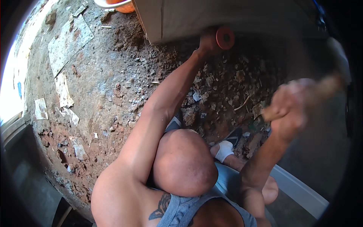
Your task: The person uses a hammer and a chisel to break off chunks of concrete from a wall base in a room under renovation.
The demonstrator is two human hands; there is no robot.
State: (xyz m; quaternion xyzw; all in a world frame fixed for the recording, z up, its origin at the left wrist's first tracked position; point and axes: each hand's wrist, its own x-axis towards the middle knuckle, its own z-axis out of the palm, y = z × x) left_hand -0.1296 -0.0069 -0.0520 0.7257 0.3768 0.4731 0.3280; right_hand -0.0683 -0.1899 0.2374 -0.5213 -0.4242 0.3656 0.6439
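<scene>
My left hand point(208, 41) reaches forward, low beside the base of a grey wall point(181, 17). It is closed around a tool with a round red guard point(225, 38), apparently a chisel seen end-on; its shaft and tip are hidden in shadow. Off to the right and raised, my right hand point(290, 105) grips the wooden handle of a hammer point(326, 86). Both hand and hammer are blurred by motion. The pale hammer head point(339, 54) is at the right rim, apart from the red guard. Broken rubble point(210, 85) covers the ground under my hands.
My bent knee point(185, 163) rises between my arms. A shoe point(235, 136) rests on the rubble. An orange bucket point(124, 7) stands past the wall's corner. Flat tile pieces point(69, 42) lie on the dirt floor at left. A white strip point(300, 190) runs along the lower right.
</scene>
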